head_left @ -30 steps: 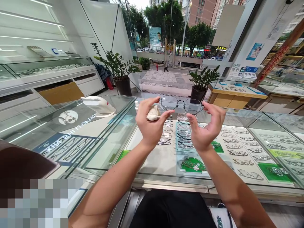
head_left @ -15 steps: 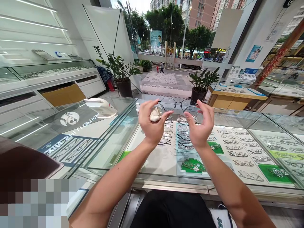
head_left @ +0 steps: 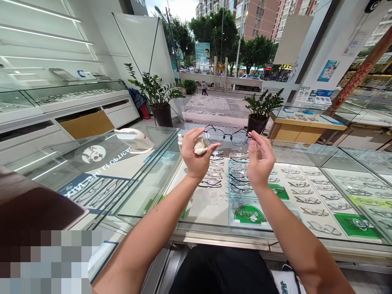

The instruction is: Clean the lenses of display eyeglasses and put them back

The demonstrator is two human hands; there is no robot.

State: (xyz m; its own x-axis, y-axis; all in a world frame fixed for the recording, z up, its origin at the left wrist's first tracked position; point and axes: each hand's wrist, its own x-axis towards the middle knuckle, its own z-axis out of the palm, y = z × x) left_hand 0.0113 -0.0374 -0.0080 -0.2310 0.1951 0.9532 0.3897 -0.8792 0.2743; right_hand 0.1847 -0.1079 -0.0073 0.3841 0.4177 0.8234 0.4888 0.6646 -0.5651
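I hold a pair of thin dark-rimmed glasses (head_left: 227,136) up at arm's length over a glass display counter (head_left: 294,149). My left hand (head_left: 196,157) pinches the frame's left end between thumb and forefinger and also keeps a crumpled white cloth (head_left: 200,146) in its palm. My right hand (head_left: 260,161) pinches the right end of the frame with its fingertips. Inside the counter below lie rows of spectacle frames (head_left: 239,175) on white and green trays.
A white handheld device (head_left: 134,139) rests on the counter's left glass top. A small white bottle (head_left: 180,141) stands behind my left hand. Two potted plants (head_left: 159,96) stand by the shop window. A dark object (head_left: 33,204) lies at lower left.
Both hands have carried the glasses farther away from me and drawn closer together. My right hand's grip has shifted to its fingertips.
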